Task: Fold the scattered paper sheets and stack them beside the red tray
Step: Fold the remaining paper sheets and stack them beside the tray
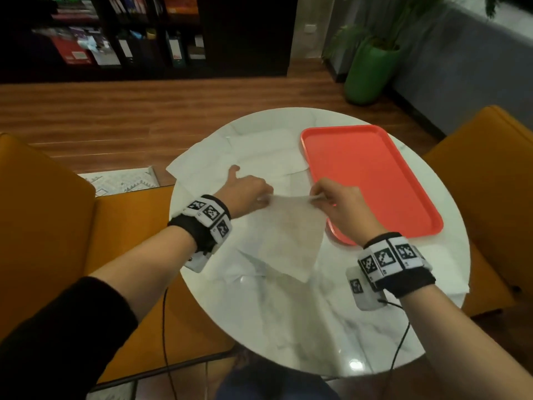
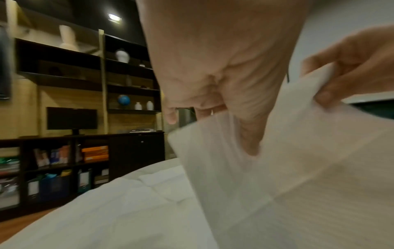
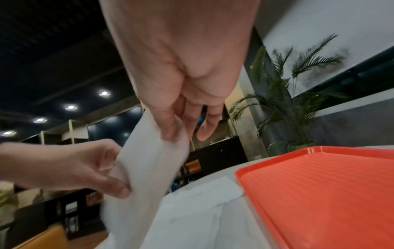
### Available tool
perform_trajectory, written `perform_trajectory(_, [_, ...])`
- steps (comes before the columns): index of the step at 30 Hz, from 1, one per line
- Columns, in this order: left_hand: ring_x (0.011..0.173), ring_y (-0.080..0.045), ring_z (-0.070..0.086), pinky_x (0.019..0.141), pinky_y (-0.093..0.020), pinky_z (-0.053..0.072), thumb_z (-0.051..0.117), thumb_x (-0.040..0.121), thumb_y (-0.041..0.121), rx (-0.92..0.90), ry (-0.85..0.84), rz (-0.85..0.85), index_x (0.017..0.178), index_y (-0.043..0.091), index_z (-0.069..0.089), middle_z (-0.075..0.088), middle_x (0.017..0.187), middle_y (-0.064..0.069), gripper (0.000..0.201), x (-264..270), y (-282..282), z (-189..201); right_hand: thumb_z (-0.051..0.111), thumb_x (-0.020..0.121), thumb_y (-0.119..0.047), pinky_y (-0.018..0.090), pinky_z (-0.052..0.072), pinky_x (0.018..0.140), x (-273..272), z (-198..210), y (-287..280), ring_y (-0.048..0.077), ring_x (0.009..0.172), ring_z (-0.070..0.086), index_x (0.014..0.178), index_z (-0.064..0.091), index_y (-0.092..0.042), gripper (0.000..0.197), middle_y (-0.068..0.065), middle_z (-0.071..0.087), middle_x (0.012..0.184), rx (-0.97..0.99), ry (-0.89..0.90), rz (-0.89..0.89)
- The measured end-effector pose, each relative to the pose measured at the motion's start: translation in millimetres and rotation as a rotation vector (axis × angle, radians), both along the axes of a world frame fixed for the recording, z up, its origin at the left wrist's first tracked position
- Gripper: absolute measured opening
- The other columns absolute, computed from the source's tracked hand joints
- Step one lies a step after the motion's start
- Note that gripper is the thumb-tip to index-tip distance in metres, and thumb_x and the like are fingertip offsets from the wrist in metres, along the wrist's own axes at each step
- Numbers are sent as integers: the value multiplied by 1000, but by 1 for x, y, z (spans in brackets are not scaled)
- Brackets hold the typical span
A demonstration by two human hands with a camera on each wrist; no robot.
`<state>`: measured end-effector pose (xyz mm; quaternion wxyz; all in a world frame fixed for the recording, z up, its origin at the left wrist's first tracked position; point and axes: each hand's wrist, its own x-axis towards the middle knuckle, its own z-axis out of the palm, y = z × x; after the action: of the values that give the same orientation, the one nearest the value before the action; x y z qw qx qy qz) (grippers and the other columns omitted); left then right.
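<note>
Both hands, left hand (image 1: 248, 189) and right hand (image 1: 343, 203), pinch the top corners of one paper sheet (image 1: 288, 235) lifted above the bench (image 1: 317, 327) beside the red tray (image 1: 372, 180), seemingly mid-fold; next, bring its edges together squarely.

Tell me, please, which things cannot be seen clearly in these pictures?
- Head view: the left hand and right hand cover the top corners of the held sheet, so the pinch itself is hidden.
- Head view: the sheets on the table overlap and blend with its white top; their number is unclear.
- Left wrist view: the held sheet hides the tray.
- Right wrist view: the frame edge cuts the tray off.
</note>
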<state>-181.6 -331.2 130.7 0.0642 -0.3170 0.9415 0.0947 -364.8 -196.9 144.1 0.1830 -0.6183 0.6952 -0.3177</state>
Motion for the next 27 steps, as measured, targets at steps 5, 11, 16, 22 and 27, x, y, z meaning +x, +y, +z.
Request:
perform_trajectory(5, [101, -17, 58, 105, -46, 19, 56, 95, 32, -87, 448, 126, 104, 30, 69, 68, 101, 8, 15, 23, -13, 13, 63, 86, -1, 1, 39, 81, -10, 8, 4, -8, 89, 60, 100, 69, -8, 17, -6, 69, 94, -183, -53, -73])
perform_trajectory(11, [94, -11, 55, 95, -39, 29, 69, 85, 19, -53, 620, 92, 105, 30, 72, 63, 98, 9, 23, 57, 32, -11, 63, 80, 6, -3, 35, 81, 7, -16, 44, -5, 92, 56, 98, 74, -10, 27, -10, 67, 96, -221, 7, -106])
perform_trajectory(16, [89, -11, 57, 93, -39, 32, 73, 81, 15, 17, 552, 111, 102, 31, 73, 61, 94, 10, 26, 89, 78, -62, 65, 81, 5, 2, 38, 89, 20, -65, 90, -8, 97, 61, 95, 75, -21, 31, -13, 71, 99, -32, -109, -105])
perform_trajectory(22, [95, -8, 59, 103, -42, 30, 64, 89, 18, 143, 385, 159, 106, 35, 70, 62, 102, 13, 25, 107, 104, -105, 63, 88, -9, -2, 36, 82, 28, -107, 114, -15, 93, 59, 89, 70, -35, 27, -15, 70, 96, 226, -241, -188])
perform_trajectory(27, [90, -3, 61, 89, -41, 47, 63, 91, 28, 294, 525, 291, 104, 33, 71, 67, 98, 16, 17, 112, 104, -116, 66, 86, -14, -1, 38, 76, 27, -106, 109, -4, 89, 61, 91, 73, -26, 15, -14, 70, 91, 255, -238, -243])
